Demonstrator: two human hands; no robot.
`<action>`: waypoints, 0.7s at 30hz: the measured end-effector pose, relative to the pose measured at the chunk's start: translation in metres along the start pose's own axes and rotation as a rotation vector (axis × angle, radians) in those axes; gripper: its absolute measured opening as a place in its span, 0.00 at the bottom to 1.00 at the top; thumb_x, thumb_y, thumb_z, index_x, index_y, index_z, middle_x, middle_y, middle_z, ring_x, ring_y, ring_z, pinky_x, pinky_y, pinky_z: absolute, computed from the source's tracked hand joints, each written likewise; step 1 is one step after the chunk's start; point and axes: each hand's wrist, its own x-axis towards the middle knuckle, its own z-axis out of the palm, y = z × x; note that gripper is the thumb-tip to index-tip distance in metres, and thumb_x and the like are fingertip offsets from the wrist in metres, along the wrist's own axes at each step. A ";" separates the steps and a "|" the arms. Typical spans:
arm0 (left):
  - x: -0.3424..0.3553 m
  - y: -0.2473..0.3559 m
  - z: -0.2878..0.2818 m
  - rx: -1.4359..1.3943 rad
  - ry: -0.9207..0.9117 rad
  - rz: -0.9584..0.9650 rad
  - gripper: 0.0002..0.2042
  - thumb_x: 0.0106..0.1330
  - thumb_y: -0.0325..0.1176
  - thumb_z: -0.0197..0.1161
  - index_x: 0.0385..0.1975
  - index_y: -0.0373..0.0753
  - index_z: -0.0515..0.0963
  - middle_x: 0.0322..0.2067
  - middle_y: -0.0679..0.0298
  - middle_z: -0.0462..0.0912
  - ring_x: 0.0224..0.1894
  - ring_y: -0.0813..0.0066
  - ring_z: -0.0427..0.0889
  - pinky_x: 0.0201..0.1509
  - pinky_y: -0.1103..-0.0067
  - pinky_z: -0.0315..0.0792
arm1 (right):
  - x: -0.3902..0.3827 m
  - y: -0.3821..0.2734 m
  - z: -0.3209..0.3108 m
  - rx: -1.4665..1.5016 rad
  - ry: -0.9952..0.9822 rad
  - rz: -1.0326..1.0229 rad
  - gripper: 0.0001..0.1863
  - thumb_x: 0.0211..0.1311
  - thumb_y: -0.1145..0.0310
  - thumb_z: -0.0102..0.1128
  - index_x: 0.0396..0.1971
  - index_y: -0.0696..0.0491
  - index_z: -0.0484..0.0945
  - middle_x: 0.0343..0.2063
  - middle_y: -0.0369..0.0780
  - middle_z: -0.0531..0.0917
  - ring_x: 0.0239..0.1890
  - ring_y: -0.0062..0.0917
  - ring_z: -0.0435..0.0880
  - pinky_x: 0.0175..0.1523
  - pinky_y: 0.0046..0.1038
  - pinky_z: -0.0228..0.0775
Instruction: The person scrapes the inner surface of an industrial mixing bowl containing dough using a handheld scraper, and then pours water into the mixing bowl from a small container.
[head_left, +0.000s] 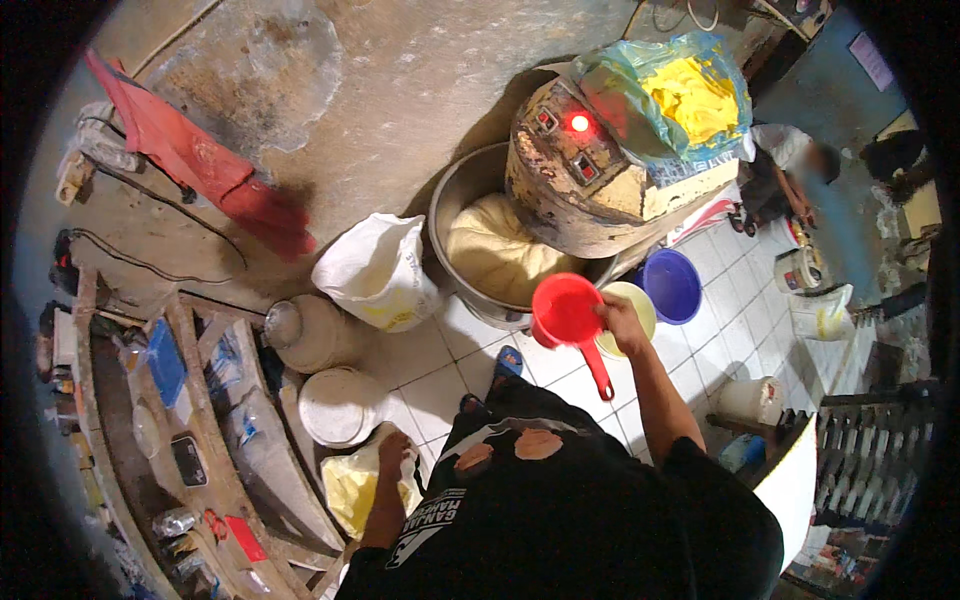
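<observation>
My right hand (622,325) is closed on the rim of a red plastic dipper (562,305), whose handle points down towards me. The dipper is above the front edge of a large steel mixer bowl (437,225) holding a mass of pale dough (500,245). Behind it stands the worn mixer housing (560,190), with a red light glowing on it. Low at my left side hangs my left hand (395,450), its fingers loosely apart, over a white and yellow bag (355,490). Whether it touches the bag is unclear.
A blue-purple bucket (672,287) and a pale yellow bucket (640,310) stand right of the bowl. Left are an open white sack (375,270), a lidded white bucket (335,408) and a wooden rack (180,400). Another person (785,165) crouches at far right.
</observation>
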 end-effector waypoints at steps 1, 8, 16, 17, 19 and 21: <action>0.011 0.007 -0.003 0.044 -0.011 0.027 0.09 0.61 0.39 0.53 0.34 0.42 0.74 0.30 0.68 0.77 0.31 0.78 0.76 0.31 0.80 0.69 | -0.020 0.015 -0.012 0.029 0.044 0.080 0.15 0.51 0.72 0.54 0.40 0.57 0.79 0.18 0.30 0.74 0.16 0.13 0.66 0.20 0.19 0.59; 0.065 0.047 0.057 0.298 -0.125 -0.017 0.16 0.63 0.43 0.54 0.46 0.42 0.70 0.40 0.63 0.78 0.38 0.72 0.78 0.37 0.75 0.70 | -0.141 0.104 -0.123 -0.163 0.431 0.323 0.18 0.51 0.70 0.56 0.44 0.55 0.77 0.17 0.34 0.75 0.14 0.16 0.71 0.17 0.20 0.63; 0.045 0.035 0.141 0.242 -0.178 0.028 0.14 0.63 0.40 0.53 0.43 0.38 0.72 0.35 0.65 0.78 0.34 0.77 0.77 0.33 0.79 0.70 | -0.201 0.169 -0.259 -0.080 0.716 0.476 0.14 0.51 0.72 0.55 0.40 0.55 0.79 0.15 0.34 0.75 0.11 0.19 0.71 0.15 0.23 0.66; 0.046 0.022 0.143 0.244 -0.185 0.013 0.14 0.63 0.40 0.53 0.43 0.39 0.72 0.35 0.65 0.78 0.34 0.77 0.77 0.33 0.79 0.70 | -0.201 0.180 -0.285 -0.106 0.803 0.589 0.13 0.52 0.72 0.55 0.39 0.55 0.80 0.15 0.34 0.75 0.11 0.20 0.71 0.15 0.23 0.65; 0.042 -0.002 0.149 0.243 -0.131 -0.091 0.14 0.62 0.40 0.53 0.43 0.39 0.72 0.35 0.64 0.78 0.34 0.76 0.77 0.33 0.78 0.70 | -0.196 0.205 -0.339 -0.162 0.739 0.491 0.11 0.51 0.73 0.54 0.35 0.54 0.81 0.15 0.35 0.76 0.11 0.20 0.71 0.14 0.24 0.61; 0.033 -0.032 0.156 0.235 -0.111 -0.157 0.14 0.63 0.41 0.52 0.42 0.40 0.72 0.35 0.63 0.79 0.34 0.74 0.78 0.33 0.78 0.71 | -0.181 0.231 -0.406 -0.212 0.777 0.428 0.12 0.50 0.74 0.52 0.34 0.54 0.81 0.15 0.34 0.75 0.12 0.19 0.69 0.14 0.23 0.57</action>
